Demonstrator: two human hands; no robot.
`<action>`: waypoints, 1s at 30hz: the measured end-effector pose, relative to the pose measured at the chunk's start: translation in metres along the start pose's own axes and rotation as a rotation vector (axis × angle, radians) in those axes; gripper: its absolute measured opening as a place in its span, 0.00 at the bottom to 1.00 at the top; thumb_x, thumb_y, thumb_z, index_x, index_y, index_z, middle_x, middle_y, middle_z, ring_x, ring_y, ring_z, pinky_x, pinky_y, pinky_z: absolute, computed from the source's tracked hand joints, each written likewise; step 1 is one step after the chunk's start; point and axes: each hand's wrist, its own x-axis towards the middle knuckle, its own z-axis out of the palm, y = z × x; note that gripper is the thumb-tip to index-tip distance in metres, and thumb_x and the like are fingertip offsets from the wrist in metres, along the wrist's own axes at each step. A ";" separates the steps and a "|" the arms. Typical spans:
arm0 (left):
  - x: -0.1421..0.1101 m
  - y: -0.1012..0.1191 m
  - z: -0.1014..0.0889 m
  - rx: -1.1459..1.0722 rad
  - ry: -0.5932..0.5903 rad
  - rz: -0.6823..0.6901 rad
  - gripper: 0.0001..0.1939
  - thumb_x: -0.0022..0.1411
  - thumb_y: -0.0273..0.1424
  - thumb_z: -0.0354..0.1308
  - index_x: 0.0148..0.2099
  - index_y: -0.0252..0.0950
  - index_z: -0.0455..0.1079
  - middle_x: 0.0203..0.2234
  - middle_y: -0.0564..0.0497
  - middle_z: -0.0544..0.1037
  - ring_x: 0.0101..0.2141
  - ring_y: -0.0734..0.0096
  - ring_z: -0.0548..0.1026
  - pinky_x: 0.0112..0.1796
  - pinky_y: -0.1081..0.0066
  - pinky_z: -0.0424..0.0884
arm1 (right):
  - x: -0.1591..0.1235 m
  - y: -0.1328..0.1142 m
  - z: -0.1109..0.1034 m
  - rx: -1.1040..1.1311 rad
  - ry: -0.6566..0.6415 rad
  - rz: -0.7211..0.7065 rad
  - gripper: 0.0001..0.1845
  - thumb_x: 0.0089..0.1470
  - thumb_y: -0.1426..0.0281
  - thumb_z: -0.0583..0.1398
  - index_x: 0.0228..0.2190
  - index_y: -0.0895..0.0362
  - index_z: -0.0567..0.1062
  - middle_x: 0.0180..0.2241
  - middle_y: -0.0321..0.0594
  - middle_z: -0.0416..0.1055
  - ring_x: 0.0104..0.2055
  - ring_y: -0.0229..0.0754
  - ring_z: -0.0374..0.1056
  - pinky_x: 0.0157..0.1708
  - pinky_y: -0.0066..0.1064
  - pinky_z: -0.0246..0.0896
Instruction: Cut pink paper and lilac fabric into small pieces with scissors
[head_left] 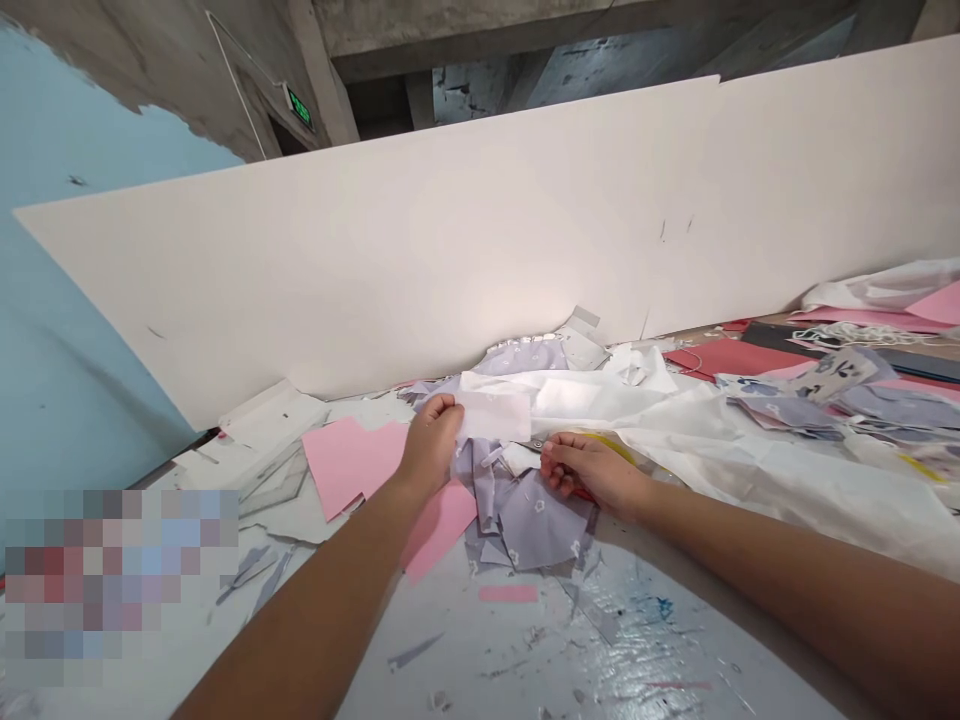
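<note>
My left hand (431,448) pinches the left edge of a pale pink rectangular piece (495,415); whether it is paper or cloth I cannot tell. My right hand (589,470) is closed on scissors, mostly hidden by the fingers; a metal part (536,445) shows at the fingertips and a bit of red below them. The scissors lie just below the pale piece's right corner. Under both hands sits a heap of lilac cloth scraps (544,520) with small white flowers. Pink paper sheets (352,460) lie left of and below my left hand, and a small pink strip (508,594) lies nearer me.
A tall white board (450,250) stands along the table's back. Crumpled white sheeting (750,470) stretches to the right. Red sheets (739,360), white cord (855,335) and patterned scraps (795,410) lie at the far right. Grey-white offcuts (270,480) cover the left side.
</note>
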 end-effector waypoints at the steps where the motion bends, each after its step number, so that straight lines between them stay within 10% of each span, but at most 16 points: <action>1: 0.001 0.009 -0.008 0.027 0.004 0.021 0.06 0.48 0.34 0.49 0.26 0.37 0.62 0.20 0.57 0.63 0.21 0.78 0.61 0.22 0.78 0.58 | 0.000 0.000 0.000 -0.018 -0.004 0.000 0.10 0.46 0.68 0.56 0.19 0.59 0.64 0.19 0.35 0.66 0.19 0.29 0.60 0.18 0.21 0.55; 7: 0.000 0.058 -0.059 0.587 -0.335 0.115 0.10 0.49 0.39 0.51 0.30 0.38 0.67 0.24 0.56 0.67 0.26 0.74 0.63 0.26 0.75 0.57 | 0.001 0.003 0.001 -0.134 -0.016 -0.019 0.07 0.44 0.70 0.57 0.19 0.59 0.65 0.18 0.34 0.66 0.19 0.30 0.59 0.18 0.20 0.54; 13: 0.001 0.058 -0.070 0.909 -0.582 0.054 0.10 0.50 0.39 0.50 0.28 0.39 0.68 0.22 0.54 0.66 0.23 0.73 0.62 0.22 0.75 0.54 | 0.001 0.003 0.002 -0.201 -0.033 -0.031 0.07 0.45 0.70 0.56 0.19 0.58 0.64 0.18 0.33 0.65 0.19 0.29 0.59 0.18 0.21 0.54; 19: -0.007 0.055 -0.066 0.952 -0.299 0.384 0.13 0.56 0.38 0.44 0.30 0.40 0.68 0.27 0.52 0.67 0.28 0.72 0.65 0.27 0.74 0.59 | 0.001 0.005 0.002 -0.256 -0.046 -0.043 0.07 0.46 0.69 0.55 0.20 0.58 0.63 0.19 0.32 0.65 0.19 0.29 0.59 0.19 0.21 0.54; 30: -0.065 -0.035 -0.113 0.889 -0.473 0.470 0.12 0.58 0.29 0.44 0.37 0.39 0.68 0.32 0.49 0.64 0.32 0.72 0.64 0.30 0.74 0.63 | 0.001 0.005 0.004 -0.525 -0.054 -0.107 0.07 0.47 0.68 0.52 0.22 0.58 0.63 0.20 0.33 0.64 0.20 0.32 0.59 0.20 0.24 0.55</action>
